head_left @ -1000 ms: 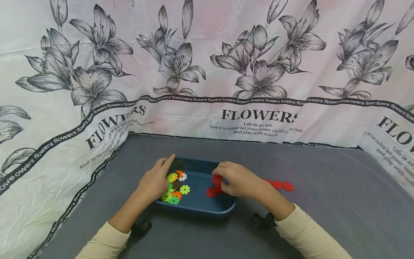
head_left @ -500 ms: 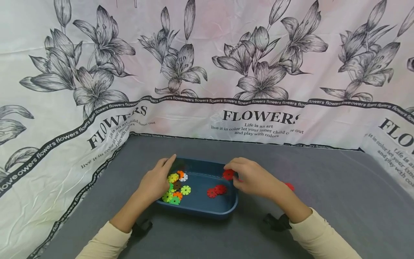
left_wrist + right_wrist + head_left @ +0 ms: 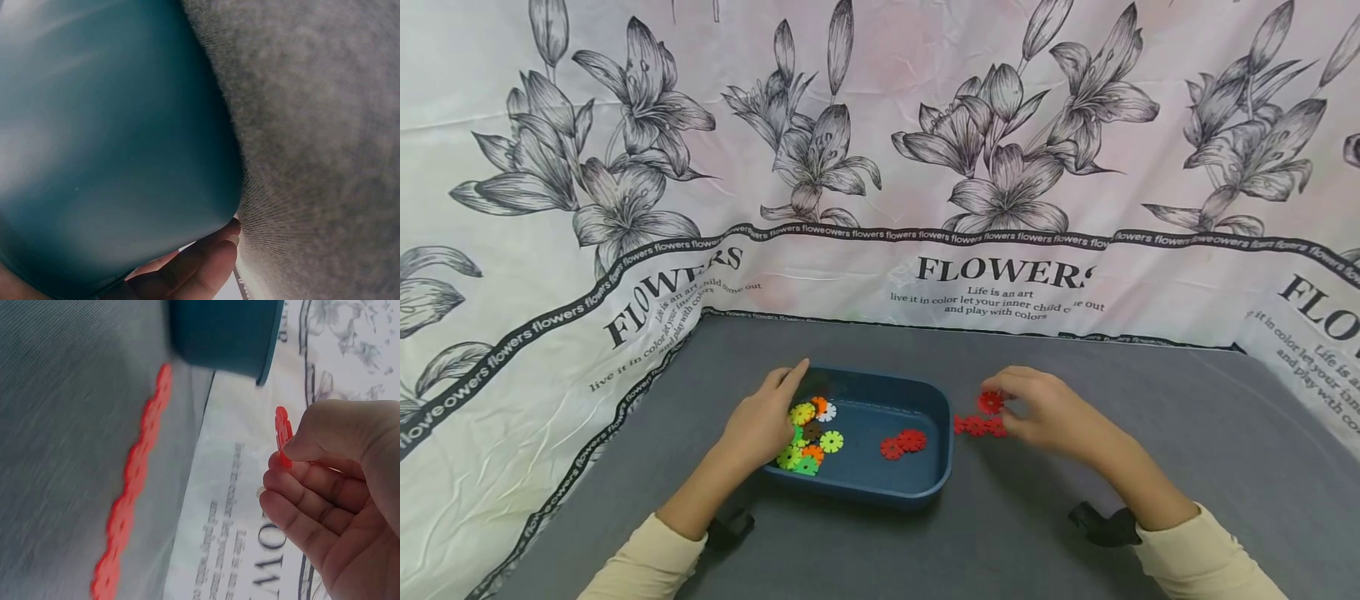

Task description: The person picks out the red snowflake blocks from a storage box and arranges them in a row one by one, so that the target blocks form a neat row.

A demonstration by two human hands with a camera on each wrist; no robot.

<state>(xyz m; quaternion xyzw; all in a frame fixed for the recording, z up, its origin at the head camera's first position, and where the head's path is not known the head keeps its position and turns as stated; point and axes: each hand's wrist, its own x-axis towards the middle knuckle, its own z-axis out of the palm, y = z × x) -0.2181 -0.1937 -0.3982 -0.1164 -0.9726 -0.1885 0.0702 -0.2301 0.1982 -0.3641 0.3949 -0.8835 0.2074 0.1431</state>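
Nearby, the left hand (image 3: 763,423) grips the left end of a blue tray (image 3: 865,425) holding mixed-colour discs (image 3: 812,431) at left and two red ones (image 3: 913,440) at right, while the right hand (image 3: 1041,412), beside it, pinches a raised red disc (image 3: 991,402) near a red row (image 3: 976,427) on the grey table (image 3: 1000,542), flowered cloth (image 3: 850,279) behind.

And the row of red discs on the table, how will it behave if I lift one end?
The row of red discs may rise together, since neighbours appear joined. It is probably light, as its discs look thin. It should hardly roll, because it seems to lie flat.
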